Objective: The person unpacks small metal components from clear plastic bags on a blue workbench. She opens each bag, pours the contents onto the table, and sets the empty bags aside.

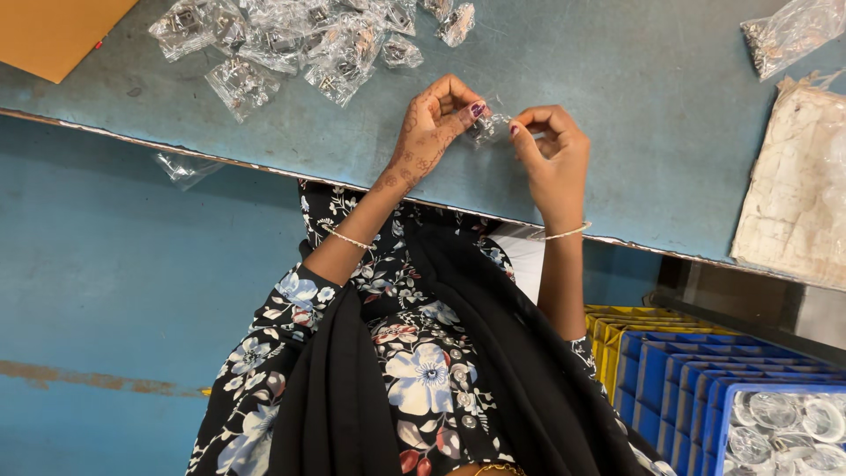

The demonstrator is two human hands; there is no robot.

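Observation:
A small clear plastic bag point(490, 126) with small metal parts inside is pinched between both hands above the blue-grey table point(617, 106). My left hand point(432, 128), marked with henna patterns, grips the bag's left side with thumb and fingers. On the bag's right side my right hand point(551, 150) holds it with its fingertips. Both wrists wear thin bangles. A pile of several similar filled clear bags point(291, 40) lies on the table at the far left, apart from my hands.
A brown cardboard sheet point(53, 31) sits at the table's top-left corner. Another clear bag of metal parts point(793, 33) lies top right, above a worn whitish pad point(793, 194). An empty bag point(185, 167) hangs at the table edge. Stacked blue and yellow crates point(687, 370) with clear bags stand lower right.

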